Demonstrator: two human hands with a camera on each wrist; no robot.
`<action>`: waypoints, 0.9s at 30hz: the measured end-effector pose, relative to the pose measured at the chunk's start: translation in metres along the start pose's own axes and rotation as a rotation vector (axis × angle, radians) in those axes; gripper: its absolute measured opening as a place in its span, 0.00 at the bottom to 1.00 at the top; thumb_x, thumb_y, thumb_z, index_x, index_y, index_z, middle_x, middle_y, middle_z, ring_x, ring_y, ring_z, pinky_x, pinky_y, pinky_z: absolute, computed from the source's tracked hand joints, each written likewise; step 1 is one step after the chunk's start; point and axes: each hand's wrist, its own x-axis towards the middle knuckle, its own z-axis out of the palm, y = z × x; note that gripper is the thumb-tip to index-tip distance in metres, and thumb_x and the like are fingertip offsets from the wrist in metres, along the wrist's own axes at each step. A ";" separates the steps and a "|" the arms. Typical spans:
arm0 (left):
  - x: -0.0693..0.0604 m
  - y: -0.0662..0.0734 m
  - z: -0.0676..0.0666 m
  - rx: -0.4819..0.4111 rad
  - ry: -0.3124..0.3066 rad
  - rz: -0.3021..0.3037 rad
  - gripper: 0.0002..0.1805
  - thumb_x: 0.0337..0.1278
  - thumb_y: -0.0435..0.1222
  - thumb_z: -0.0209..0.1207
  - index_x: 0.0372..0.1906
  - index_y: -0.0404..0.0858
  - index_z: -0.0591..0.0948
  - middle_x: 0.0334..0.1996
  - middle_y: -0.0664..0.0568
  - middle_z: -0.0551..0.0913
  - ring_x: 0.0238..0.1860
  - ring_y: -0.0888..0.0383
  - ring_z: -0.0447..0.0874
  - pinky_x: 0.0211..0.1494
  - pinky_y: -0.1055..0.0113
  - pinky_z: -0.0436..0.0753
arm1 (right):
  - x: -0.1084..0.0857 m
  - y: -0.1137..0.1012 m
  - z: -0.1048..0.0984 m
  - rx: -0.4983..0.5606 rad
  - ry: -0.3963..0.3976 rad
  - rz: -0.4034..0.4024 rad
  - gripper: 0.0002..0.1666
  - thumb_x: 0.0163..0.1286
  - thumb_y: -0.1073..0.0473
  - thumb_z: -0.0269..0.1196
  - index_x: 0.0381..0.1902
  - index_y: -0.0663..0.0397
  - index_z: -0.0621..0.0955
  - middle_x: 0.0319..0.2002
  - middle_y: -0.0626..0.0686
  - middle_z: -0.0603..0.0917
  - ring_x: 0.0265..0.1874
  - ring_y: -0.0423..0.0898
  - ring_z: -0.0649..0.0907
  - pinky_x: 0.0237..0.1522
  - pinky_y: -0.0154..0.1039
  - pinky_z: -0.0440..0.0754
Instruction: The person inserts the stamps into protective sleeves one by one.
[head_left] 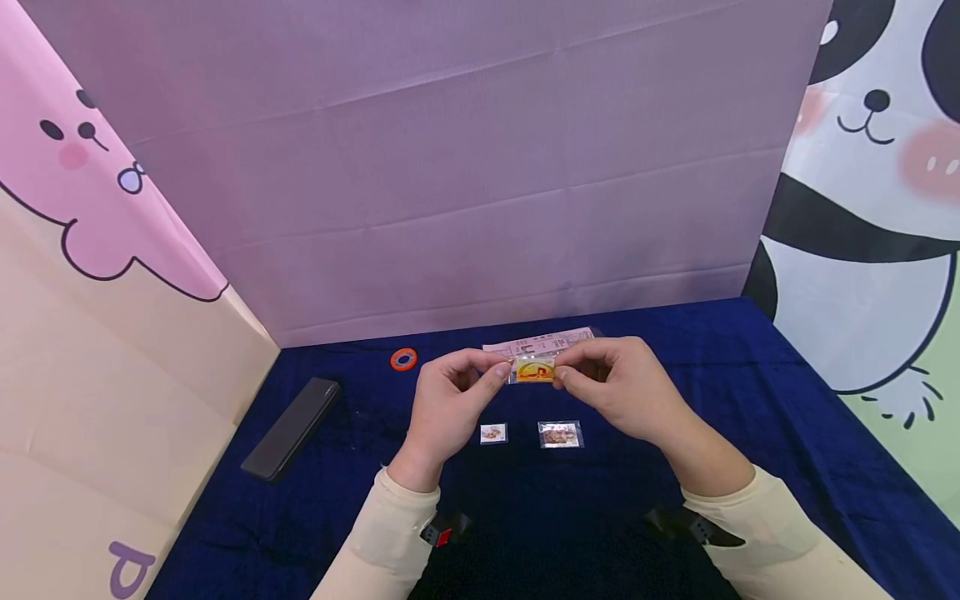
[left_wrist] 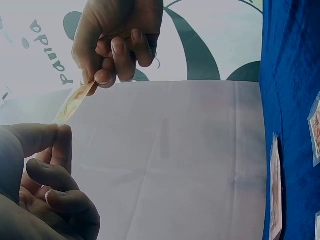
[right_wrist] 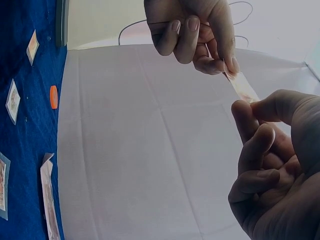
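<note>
A small yellow picture card in a clear plastic sleeve (head_left: 535, 369) is held up above the table between both hands. My left hand (head_left: 452, 400) pinches its left edge between thumb and forefinger. On the opposite edge, the thumb and forefinger of my right hand (head_left: 626, 392) grip it the same way. The left wrist view catches the sleeved card (left_wrist: 74, 104) tilted, nearly edge-on. Below the hands lie two more sleeved picture cards, a smaller one (head_left: 493, 433) on the left and a larger one (head_left: 561, 434) on the right.
Pink printed slips (head_left: 540, 342) lie behind the hands by the back wall. An orange ring (head_left: 403, 359) sits to their left, and a long black case (head_left: 292, 429) at the far left. Dark blue cloth (head_left: 720, 367) covers the table. Another sleeved card (right_wrist: 32, 47) shows in the right wrist view.
</note>
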 end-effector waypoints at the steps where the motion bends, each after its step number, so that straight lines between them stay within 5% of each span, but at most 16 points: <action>1: 0.000 0.000 0.000 -0.002 -0.002 0.000 0.06 0.69 0.36 0.68 0.44 0.39 0.91 0.32 0.52 0.83 0.21 0.57 0.64 0.24 0.68 0.63 | 0.000 0.000 0.000 -0.001 0.001 0.000 0.04 0.74 0.62 0.69 0.42 0.53 0.90 0.33 0.48 0.87 0.27 0.45 0.79 0.27 0.35 0.76; 27: 0.000 0.003 0.001 -0.016 -0.040 -0.012 0.05 0.69 0.35 0.68 0.45 0.40 0.91 0.30 0.51 0.83 0.19 0.58 0.65 0.23 0.69 0.65 | 0.001 0.001 0.002 -0.042 0.011 -0.017 0.02 0.72 0.61 0.70 0.41 0.52 0.88 0.30 0.48 0.81 0.23 0.45 0.75 0.24 0.36 0.73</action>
